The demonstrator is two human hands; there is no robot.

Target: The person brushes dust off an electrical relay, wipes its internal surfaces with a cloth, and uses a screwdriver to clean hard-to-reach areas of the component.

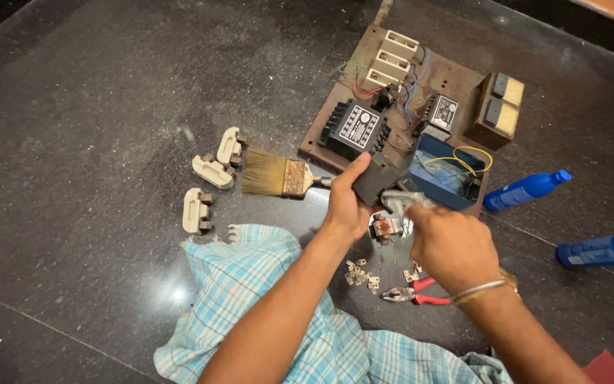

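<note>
My left hand (346,205) grips a small dark grey box-shaped cover (374,179) by its lower end, holding it just above the floor. My right hand (450,245) presses a crumpled grey cloth (401,201) against the cover's right side. A metal bangle sits on my right wrist. Below the cover lies a small copper-wound part (385,227). Behind both hands is a brown wooden electrical board (463,75) with black modules, cream fuse holders, wires and an open blue box (440,174).
A paint brush (278,176) lies left of my left hand. Three cream fuse carriers (212,171) sit further left. Small metal clips (360,274) and red-handled pliers (413,293) lie by my wrists. Two blue bottles (527,188) lie at right. Checked blue cloth (264,284) covers my lap.
</note>
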